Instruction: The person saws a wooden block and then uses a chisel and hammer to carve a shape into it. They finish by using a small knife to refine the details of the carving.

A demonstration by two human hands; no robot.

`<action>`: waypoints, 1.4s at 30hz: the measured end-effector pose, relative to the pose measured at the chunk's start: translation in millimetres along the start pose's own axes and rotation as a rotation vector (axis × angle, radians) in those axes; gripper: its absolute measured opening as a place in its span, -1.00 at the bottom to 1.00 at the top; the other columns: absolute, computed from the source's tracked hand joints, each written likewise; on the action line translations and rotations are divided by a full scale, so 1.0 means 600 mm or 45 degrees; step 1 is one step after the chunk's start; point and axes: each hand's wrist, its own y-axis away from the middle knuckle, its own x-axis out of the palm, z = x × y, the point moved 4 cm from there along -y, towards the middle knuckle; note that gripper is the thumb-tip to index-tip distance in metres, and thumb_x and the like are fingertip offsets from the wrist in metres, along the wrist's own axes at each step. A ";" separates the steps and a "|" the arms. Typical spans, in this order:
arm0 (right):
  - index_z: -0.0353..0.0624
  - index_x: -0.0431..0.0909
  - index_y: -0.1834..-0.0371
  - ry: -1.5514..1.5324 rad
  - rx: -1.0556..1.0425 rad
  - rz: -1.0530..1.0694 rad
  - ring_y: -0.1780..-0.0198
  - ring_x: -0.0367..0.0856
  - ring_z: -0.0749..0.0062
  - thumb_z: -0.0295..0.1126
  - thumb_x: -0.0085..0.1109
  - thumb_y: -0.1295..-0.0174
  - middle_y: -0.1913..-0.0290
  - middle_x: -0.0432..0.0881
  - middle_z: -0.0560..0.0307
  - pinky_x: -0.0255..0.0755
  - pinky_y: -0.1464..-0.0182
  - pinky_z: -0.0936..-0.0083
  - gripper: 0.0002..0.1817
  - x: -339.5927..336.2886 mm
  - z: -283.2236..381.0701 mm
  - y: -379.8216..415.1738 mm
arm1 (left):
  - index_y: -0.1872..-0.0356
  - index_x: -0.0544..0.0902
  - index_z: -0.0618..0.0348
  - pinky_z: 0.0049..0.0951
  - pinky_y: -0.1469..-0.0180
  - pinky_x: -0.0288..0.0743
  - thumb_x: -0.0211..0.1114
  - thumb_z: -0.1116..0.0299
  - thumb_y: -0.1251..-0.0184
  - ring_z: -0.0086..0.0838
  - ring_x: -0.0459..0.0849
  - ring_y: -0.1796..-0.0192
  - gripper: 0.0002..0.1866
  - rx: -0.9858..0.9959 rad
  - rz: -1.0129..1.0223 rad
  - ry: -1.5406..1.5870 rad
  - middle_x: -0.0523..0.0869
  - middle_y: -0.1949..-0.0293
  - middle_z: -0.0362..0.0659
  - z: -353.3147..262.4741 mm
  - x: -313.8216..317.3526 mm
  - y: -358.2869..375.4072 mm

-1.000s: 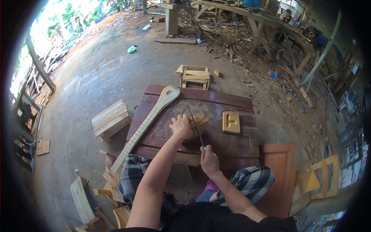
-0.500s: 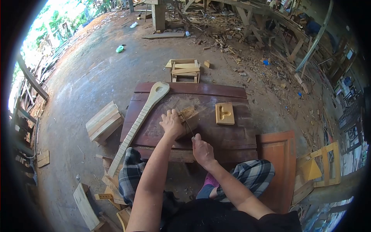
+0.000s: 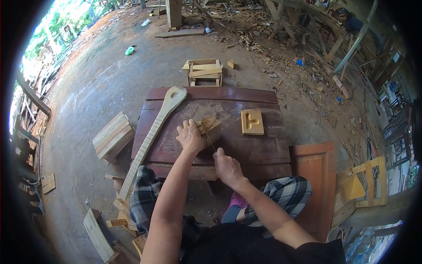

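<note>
A rough wooden block (image 3: pixel 213 131) stands on the dark red-brown wooden panel (image 3: pixel 259 155) in front of me. At the block's left side, my left hand (image 3: pixel 190 136) is closed on a small wooden piece (image 3: pixel 201 128), mostly hidden by the fingers. My right hand (image 3: pixel 228 167) grips a thin, straight tool (image 3: pixel 209 137), perhaps a file, whose narrow shaft slants across the block beside my left fingers. Left of the hands, a long pale stringed-instrument body with a fretted neck (image 3: pixel 151 132) lies diagonally on the panel. To the right sits a carved wooden block (image 3: pixel 252 122) with a hollow in it.
A small wooden frame (image 3: pixel 205 72) stands beyond the panel. Stacked boards (image 3: pixel 113 135) are at the left, and a brown door panel (image 3: pixel 313 176) leans at the right. Wood scraps (image 3: pixel 263 48) litter the floor near the far posts and bench.
The whole view has shifted slightly, so the panel and hands sit a little higher and further left. Both hands keep their grips, and the thin tool's visible angle has altered a little.
</note>
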 end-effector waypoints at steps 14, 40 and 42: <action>-0.25 0.29 0.14 0.014 -0.013 0.018 0.29 0.67 -0.28 -0.26 -0.10 -0.46 0.45 0.66 -0.29 0.54 0.25 -0.12 -0.76 0.050 -0.027 -0.068 | -0.03 0.44 0.11 0.04 -0.02 0.50 0.56 0.25 0.13 -0.07 0.46 -0.15 -0.36 0.091 0.000 -0.040 0.50 -0.09 -0.10 -0.004 0.001 0.010; -0.24 0.28 0.10 0.025 0.040 -0.007 0.23 0.68 -0.29 -0.28 -0.12 -0.46 0.40 0.66 -0.33 0.53 0.14 -0.11 -0.78 0.047 -0.002 -0.053 | -0.03 0.49 0.02 -0.03 -0.01 0.49 0.53 0.32 0.13 -0.13 0.48 -0.16 -0.40 0.012 -0.008 -0.054 0.51 -0.06 -0.13 -0.003 -0.004 -0.001; -0.26 0.32 0.11 0.089 0.147 0.110 0.21 0.68 -0.28 -0.28 -0.14 -0.47 0.37 0.67 -0.34 0.53 0.12 -0.10 -0.77 0.018 0.007 -0.015 | -0.04 0.48 0.02 -0.02 -0.03 0.53 0.54 0.32 0.18 -0.05 0.48 -0.16 -0.36 -0.018 -0.031 -0.024 0.52 -0.08 -0.08 0.000 0.001 -0.003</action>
